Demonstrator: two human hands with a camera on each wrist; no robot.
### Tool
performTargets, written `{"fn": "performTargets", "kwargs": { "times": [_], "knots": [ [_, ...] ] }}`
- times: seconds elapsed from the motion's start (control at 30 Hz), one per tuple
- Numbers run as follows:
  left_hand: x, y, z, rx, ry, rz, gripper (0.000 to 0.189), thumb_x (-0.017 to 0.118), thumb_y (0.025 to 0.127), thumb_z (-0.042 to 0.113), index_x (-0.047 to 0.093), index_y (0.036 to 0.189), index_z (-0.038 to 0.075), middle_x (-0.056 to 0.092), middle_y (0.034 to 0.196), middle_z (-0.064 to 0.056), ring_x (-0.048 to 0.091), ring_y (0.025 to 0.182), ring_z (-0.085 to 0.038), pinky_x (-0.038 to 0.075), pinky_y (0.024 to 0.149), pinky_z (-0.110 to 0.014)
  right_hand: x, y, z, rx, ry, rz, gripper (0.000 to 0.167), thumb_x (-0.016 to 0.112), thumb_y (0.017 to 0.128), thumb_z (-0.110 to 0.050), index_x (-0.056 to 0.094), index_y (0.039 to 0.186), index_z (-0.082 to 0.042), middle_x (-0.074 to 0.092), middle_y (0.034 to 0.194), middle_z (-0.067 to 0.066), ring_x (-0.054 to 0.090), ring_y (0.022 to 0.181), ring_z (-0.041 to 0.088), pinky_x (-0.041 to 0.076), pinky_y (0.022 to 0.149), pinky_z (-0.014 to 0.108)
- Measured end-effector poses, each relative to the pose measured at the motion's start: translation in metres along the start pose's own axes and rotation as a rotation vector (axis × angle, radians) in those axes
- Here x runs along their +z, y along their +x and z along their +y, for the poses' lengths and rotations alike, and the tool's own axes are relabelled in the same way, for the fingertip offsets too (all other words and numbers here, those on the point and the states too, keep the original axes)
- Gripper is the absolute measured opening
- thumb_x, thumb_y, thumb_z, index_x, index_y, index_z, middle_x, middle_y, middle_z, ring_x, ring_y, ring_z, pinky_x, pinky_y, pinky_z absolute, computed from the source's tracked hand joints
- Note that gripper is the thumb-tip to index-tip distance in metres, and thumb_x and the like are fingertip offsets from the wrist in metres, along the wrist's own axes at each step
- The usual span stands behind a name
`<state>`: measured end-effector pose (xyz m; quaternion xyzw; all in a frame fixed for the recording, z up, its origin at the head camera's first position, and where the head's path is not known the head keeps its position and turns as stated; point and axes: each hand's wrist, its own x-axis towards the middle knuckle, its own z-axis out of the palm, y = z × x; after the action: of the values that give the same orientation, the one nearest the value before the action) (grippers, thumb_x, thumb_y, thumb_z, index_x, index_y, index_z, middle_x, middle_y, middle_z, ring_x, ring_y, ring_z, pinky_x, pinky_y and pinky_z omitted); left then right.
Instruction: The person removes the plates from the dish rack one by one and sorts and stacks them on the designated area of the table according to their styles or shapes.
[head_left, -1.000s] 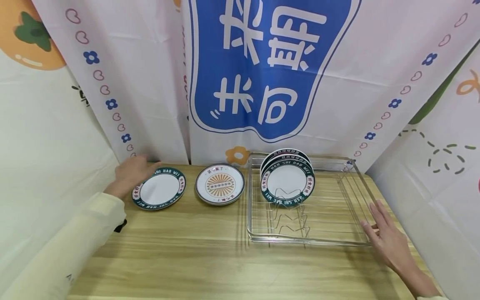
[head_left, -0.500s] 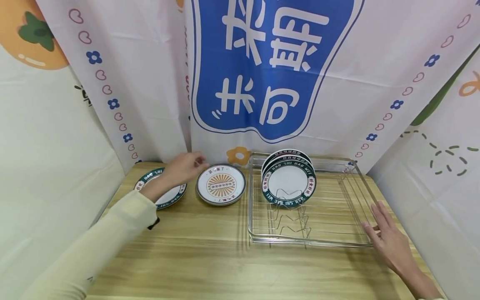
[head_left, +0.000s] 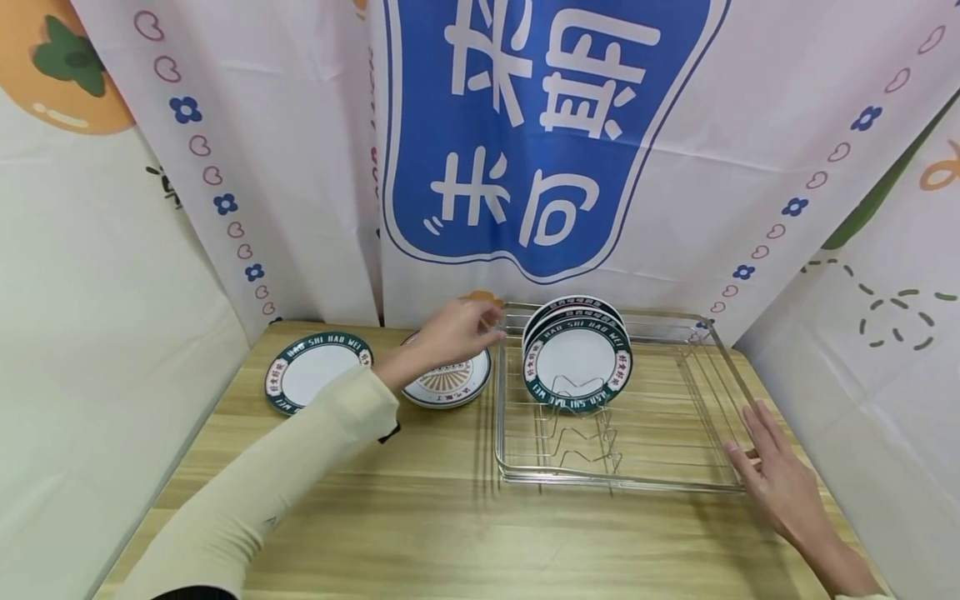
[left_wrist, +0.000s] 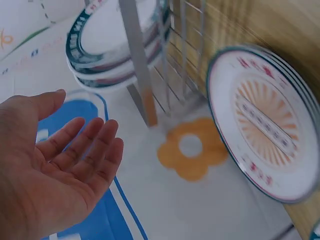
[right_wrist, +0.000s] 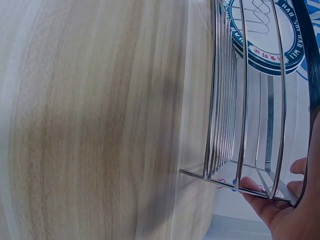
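My left hand (head_left: 457,333) hovers over a stack of white plates with an orange sunburst print (head_left: 447,385), just left of the wire dish rack (head_left: 637,483). Its fingers are loosely bent and hold nothing, as the left wrist view shows. Several green-rimmed plates (head_left: 576,358) lean upright in the rack's left part, held by bent wire dividers. At the rack's right side, my right hand (head_left: 780,487) holds the rim near the front corner. In the right wrist view, thumb (right_wrist: 257,200) and fingers lie on opposite sides of that metal rim.
Another green-rimmed plate (head_left: 311,375) lies flat on the wooden table (head_left: 420,517) at the left, partly behind the left sleeve. Printed cloth (head_left: 322,167) hangs close behind the table and along both sides.
My left hand has swept right from the green-rimmed plate, across the sunburst plates, to the rack's left edge. The right hand, rack and plates stay in place.
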<state>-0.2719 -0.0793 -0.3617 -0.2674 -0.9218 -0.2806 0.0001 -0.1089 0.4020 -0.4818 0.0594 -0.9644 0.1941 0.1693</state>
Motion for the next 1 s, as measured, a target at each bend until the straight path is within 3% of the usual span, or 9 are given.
{"fn": "performTargets", "kwargs": {
  "times": [0.27,0.47,0.67,0.8,0.9,1.0],
  "knots": [
    [0.024,0.029,0.023,0.026,0.042,-0.042,0.034,0.075,0.101,0.022,0.070,0.131,0.005,0.077,0.121,-0.009,0.073,0.107,-0.022,0.060,0.091,-0.037,-0.001,0.002,-0.002,-0.002,0.009,-0.001,0.064,0.058,0.108,-0.028,0.036,0.161,0.001,0.026,0.171,0.024,0.074,0.086,0.039,0.056,0.065,0.048],
    [0.041,0.044,0.030,0.048,0.017,-0.065,0.031,0.072,0.103,0.014,0.070,0.131,0.003,0.076,0.121,-0.011,0.073,0.110,-0.023,0.059,0.094,-0.036,-0.001,0.002,-0.001,-0.001,0.009,0.003,0.064,0.059,0.108,-0.027,0.037,0.161,0.001,0.027,0.170,0.025,0.074,0.085,0.037,0.055,0.065,0.048],
    [0.053,0.053,0.032,0.035,0.026,-0.077,0.031,0.072,0.102,0.014,0.070,0.132,0.003,0.077,0.119,-0.011,0.074,0.109,-0.023,0.058,0.098,-0.037,-0.002,0.002,0.000,-0.003,0.008,0.003,0.064,0.058,0.108,-0.027,0.035,0.162,0.001,0.025,0.171,0.025,0.073,0.086,0.041,0.056,0.067,0.055],
    [0.059,0.058,0.034,0.029,0.101,-0.095,0.024,0.073,0.103,0.020,0.074,0.122,0.005,0.077,0.103,-0.009,0.071,0.090,-0.020,0.057,0.084,-0.033,-0.001,0.002,-0.001,-0.003,0.006,0.000,0.064,0.058,0.108,-0.027,0.036,0.161,0.001,0.026,0.171,0.025,0.074,0.086,0.040,0.056,0.066,0.051],
    [0.063,0.060,0.036,0.016,0.131,-0.114,0.019,0.073,0.102,0.023,0.073,0.113,0.008,0.072,0.090,-0.008,0.064,0.076,-0.018,0.050,0.072,-0.031,-0.001,0.002,-0.002,-0.002,0.008,0.000,0.064,0.058,0.108,-0.027,0.036,0.161,0.002,0.026,0.171,0.025,0.073,0.086,0.039,0.056,0.066,0.050],
    [0.066,0.062,0.038,-0.007,0.119,-0.132,0.023,0.073,0.103,0.022,0.073,0.121,0.008,0.074,0.100,-0.008,0.066,0.082,-0.019,0.052,0.076,-0.032,-0.001,0.001,-0.003,-0.001,0.011,0.005,0.064,0.057,0.108,-0.027,0.036,0.161,0.002,0.026,0.171,0.025,0.073,0.086,0.040,0.056,0.067,0.053]
  ]
}}
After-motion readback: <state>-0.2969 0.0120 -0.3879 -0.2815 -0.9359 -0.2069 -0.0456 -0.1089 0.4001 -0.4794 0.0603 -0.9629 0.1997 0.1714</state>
